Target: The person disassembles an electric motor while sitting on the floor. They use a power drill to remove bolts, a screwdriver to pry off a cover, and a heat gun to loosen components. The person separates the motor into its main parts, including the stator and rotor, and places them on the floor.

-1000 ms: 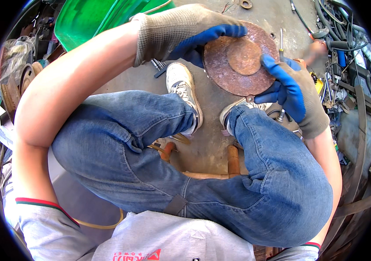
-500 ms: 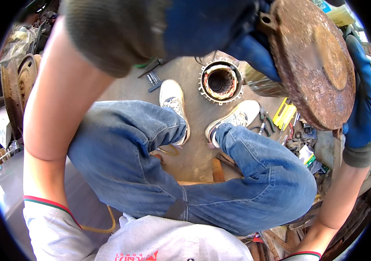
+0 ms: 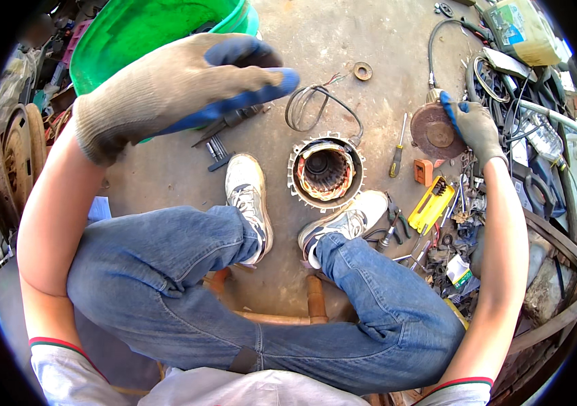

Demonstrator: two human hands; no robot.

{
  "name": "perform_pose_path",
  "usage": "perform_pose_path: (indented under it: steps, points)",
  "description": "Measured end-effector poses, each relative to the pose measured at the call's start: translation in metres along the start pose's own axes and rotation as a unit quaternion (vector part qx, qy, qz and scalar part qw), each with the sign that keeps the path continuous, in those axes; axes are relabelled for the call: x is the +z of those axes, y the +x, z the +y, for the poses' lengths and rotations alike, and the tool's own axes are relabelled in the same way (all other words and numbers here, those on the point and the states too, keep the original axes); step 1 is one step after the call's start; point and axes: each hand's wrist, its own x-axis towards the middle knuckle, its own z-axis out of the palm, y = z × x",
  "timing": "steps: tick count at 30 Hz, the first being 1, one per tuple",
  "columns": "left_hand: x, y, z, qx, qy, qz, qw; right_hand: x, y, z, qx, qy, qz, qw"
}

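My left hand, in a tan glove with a blue palm, is raised in front of a green tub. Its fingers are stretched out and nothing is in them. Far to the right, my gloved right hand grips the edge of a rusty round metal cover, which is down near the floor. Between my shoes and just ahead of them stands a round motor housing with a toothed rim; the windings line its inside. A dark cable with thin bare-ended wires runs from it.
The green tub stands at the far left. Right of the housing lie a screwdriver, an orange block, a yellow bit case and pliers. A metal ring lies farther off. A jerrycan and hoses crowd the right side.
The rusty cover, held up close between both hands before, has gone down and away to the right in my right hand. My left hand has let go and moved left.
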Motion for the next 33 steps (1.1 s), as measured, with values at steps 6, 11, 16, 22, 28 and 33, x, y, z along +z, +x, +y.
perform_pose_path:
  steps: [6,11,16,22,28,33]
  points:
    - [-0.001,0.001,0.005,-0.193,-0.083,0.010,0.978,0.056,-0.003,0.003,-0.045,-0.129,-0.085,0.987]
    - [-0.004,0.000,-0.002,-0.192,-0.037,0.033,0.980,0.075,-0.019,0.006,-0.073,-0.143,-0.107,0.981]
    - [0.002,0.005,-0.002,-0.183,-0.080,0.023,0.980,0.086,-0.028,0.000,-0.060,-0.112,-0.138,0.982]
    - [0.001,0.004,0.004,-0.153,-0.015,0.019,0.988,0.073,-0.041,-0.005,-0.036,-0.083,-0.154,0.984]
    - [0.001,-0.003,0.019,-0.142,0.122,0.029,0.982,0.007,-0.082,-0.021,-0.036,-0.078,-0.117,0.989]
    - [0.012,-0.042,0.051,-0.010,0.307,0.039,0.951,-0.077,-0.177,-0.027,-0.187,-0.053,-0.050,0.980]
